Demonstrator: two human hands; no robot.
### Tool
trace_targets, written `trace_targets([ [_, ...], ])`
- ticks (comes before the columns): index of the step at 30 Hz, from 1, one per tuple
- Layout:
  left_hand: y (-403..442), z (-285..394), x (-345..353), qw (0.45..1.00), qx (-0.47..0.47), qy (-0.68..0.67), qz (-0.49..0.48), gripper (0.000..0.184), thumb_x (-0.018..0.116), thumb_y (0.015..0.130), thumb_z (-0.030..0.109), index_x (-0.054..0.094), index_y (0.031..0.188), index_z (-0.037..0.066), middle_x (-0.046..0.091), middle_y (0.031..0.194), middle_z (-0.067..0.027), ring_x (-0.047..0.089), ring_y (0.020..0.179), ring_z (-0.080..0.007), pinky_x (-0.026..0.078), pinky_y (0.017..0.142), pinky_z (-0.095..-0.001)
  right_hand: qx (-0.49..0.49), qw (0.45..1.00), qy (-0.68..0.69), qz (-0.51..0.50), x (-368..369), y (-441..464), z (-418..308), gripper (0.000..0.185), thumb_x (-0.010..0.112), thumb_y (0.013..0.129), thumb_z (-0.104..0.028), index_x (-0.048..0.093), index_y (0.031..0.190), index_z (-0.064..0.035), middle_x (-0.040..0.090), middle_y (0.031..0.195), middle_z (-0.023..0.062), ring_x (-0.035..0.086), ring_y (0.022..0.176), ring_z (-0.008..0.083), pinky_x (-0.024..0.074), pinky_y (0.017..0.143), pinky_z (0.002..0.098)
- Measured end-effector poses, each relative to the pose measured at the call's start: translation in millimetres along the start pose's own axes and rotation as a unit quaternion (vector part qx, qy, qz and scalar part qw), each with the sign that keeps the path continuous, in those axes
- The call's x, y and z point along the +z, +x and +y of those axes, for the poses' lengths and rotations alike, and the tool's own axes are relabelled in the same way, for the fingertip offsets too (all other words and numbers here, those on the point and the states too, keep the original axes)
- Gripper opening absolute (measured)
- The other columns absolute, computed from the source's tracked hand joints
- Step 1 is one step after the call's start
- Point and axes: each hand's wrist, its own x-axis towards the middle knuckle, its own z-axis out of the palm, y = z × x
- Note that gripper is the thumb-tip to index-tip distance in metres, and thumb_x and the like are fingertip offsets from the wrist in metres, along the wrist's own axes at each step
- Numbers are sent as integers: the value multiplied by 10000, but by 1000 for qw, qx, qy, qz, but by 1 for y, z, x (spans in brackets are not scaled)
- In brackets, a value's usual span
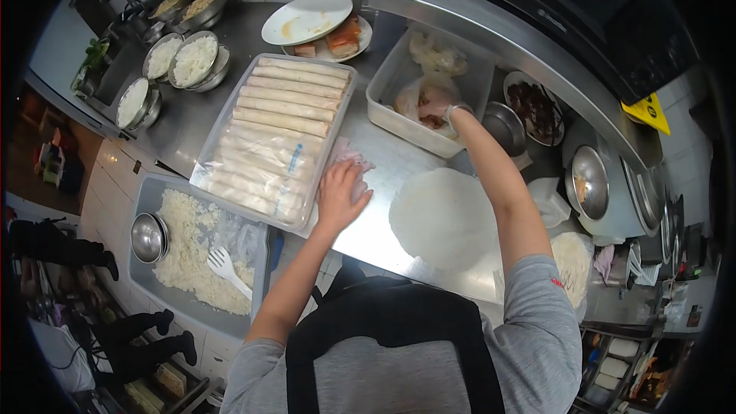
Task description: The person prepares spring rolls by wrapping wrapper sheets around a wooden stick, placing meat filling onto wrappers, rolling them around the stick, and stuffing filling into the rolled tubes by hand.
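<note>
My left hand lies flat on the steel counter, fingers stretched out and touching a crumpled pink cloth. It is beside a clear plastic tray of long pale rolls, partly covered by plastic film. My right hand, apparently in a clear glove, reaches into a plastic bag with brown filling. The bag sits inside a translucent bin, and my right fingertips are hidden there. A thin round white wrapper sheet is spread on the counter below my right forearm.
Bowls of rice and plates stand at the back. Rice fills a grey tub at left, with a white spatula. A plate of dark strips and a metal bowl stand right. People's legs show lower left.
</note>
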Motion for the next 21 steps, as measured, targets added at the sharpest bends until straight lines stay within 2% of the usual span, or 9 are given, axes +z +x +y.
trace_targets([
  [3,3,2,-3,1000,-12,-15,-17,537,723,747,294,580,1217,79,510,1315,-121,433,1220,-335,323,1017,-468,27,999,-7,-27,0,-3,-16,579,759,636,-358,655,1104,-33,644,1131,168,578,1108,333,436,950,376],
  [5,3,1,-1,1000,-8,-20,-16,529,718,756,289,579,1221,80,508,1315,-123,431,1221,-336,323,1014,-471,39,983,-151,93,1,-7,-32,406,727,700,-220,696,1069,-52,655,1137,169,601,1102,317,465,944,399],
  [8,4,0,-2,999,-14,-30,-23,522,708,772,291,574,1230,82,502,1321,-129,430,1221,-337,323,1011,-461,40,978,-139,153,18,9,-16,329,689,738,-144,708,1059,-72,652,1152,161,595,1115,327,469,945,403],
  [11,3,-2,-1,999,-14,-39,-23,523,704,776,294,572,1236,82,500,1325,-128,425,1227,-337,317,1015,-460,-13,986,-111,124,21,27,13,289,674,751,-110,713,1036,-73,657,1137,158,597,1106,340,462,965,389],
  [13,4,-2,-2,999,-15,-45,-22,522,702,778,296,573,1236,82,499,1330,-127,424,1229,-338,316,1015,-462,-18,992,-85,97,12,26,21,211,676,779,-119,704,971,-38,666,1073,178,629,1052,296,513,895,371],
  [14,4,-2,-1,998,-14,-52,-23,521,701,779,297,574,1236,82,497,1334,-126,422,1231,-338,315,1016,-464,62,993,81,56,-3,14,17,162,678,799,-127,694,929,-32,667,1011,156,638,1010,255,536,837,356],
  [15,5,-1,-1,998,-12,-56,-26,521,701,779,297,574,1236,82,497,1334,-126,422,1231,-338,315,1016,-464,141,959,245,16,-13,4,15,128,680,818,-135,684,886,-27,667,949,134,647,968,214,559,780,342],
  [19,4,-2,-1,998,-17,-54,-31,516,696,781,299,577,1233,80,500,1335,-124,422,1231,-343,313,1017,-465,105,905,412,-10,-16,-15,42,92,661,847,-120,656,878,-34,630,905,76,629,919,144,573,705,311],
  [21,4,0,-1,998,-17,-55,-34,514,696,780,299,579,1231,82,503,1333,-125,424,1230,-345,313,1017,-466,76,805,588,24,-20,-38,40,122,655,843,-85,632,937,-10,607,924,54,616,921,139,567,765,296],
])
